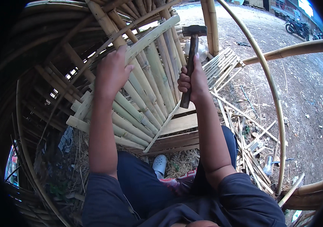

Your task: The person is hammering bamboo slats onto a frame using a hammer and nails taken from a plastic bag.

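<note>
A hammer (194,49) with a dark metal head and a dark handle is held upright in my right hand (192,79), its fingers wrapped round the handle and the thumb lying along it. My left hand (112,70) closes over the bamboo crosspiece (152,34) along the far end of a slatted bamboo panel (140,96); some of its fingertips are hidden. Side by side, the split bamboo slats fan toward me and end at a thin bamboo strip (163,128). The hammer head is apart from the panel.
Wooden boards (178,125) lie under the panel's near edge, before my knees. A bundle of thin bamboo strips (224,66) and loose offcuts (252,162) lie to the right. Bent bamboo poles (277,98) curve around me. A motorcycle (297,28) stands far off.
</note>
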`<state>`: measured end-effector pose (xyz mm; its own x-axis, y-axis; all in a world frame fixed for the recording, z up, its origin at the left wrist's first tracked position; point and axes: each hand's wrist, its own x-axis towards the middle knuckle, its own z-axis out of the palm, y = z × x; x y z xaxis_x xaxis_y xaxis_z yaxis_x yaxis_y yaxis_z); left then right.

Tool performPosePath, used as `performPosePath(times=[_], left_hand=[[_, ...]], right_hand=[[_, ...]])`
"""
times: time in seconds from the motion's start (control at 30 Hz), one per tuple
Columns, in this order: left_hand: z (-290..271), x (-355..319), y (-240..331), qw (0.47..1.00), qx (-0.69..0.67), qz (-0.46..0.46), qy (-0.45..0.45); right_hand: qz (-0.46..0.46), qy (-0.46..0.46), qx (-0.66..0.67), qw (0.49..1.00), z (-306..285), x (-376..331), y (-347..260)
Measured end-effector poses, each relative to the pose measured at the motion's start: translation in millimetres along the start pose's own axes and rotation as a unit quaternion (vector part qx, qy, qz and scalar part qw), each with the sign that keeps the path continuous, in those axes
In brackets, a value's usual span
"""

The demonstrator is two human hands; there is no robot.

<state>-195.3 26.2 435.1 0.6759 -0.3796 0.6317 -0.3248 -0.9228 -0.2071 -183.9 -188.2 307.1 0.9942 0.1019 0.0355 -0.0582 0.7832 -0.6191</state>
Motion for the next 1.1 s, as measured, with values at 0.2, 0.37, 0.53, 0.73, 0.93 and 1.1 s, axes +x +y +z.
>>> performPosePath(times=[0.2,0.37,0.53,0.73,0.93,1.1], left_hand=[[1,4,12,0.998,-0.015,-0.047,-0.048],[-9,3,21,0.996,0.005,-0.063,-0.069],[-7,2,35,0.997,0.006,-0.041,-0.070],[5,4,-7,0.998,-0.014,-0.049,-0.046],[4,3,5,0.998,-0.008,-0.045,-0.043],[-4,3,22,0.996,0.003,-0.059,-0.061]], right_hand=[[-0.171,0.080,0.183,0.965,-57,-7,-49],[-0.229,0.148,0.220,0.937,-63,-9,-57],[-0.054,0.030,0.040,0.997,0,3,-13],[-0.007,0.006,-0.045,0.999,7,-4,1],[-0.174,0.112,0.174,0.963,-29,-11,-37],[-0.239,0.205,0.194,0.929,-21,-14,-36]])
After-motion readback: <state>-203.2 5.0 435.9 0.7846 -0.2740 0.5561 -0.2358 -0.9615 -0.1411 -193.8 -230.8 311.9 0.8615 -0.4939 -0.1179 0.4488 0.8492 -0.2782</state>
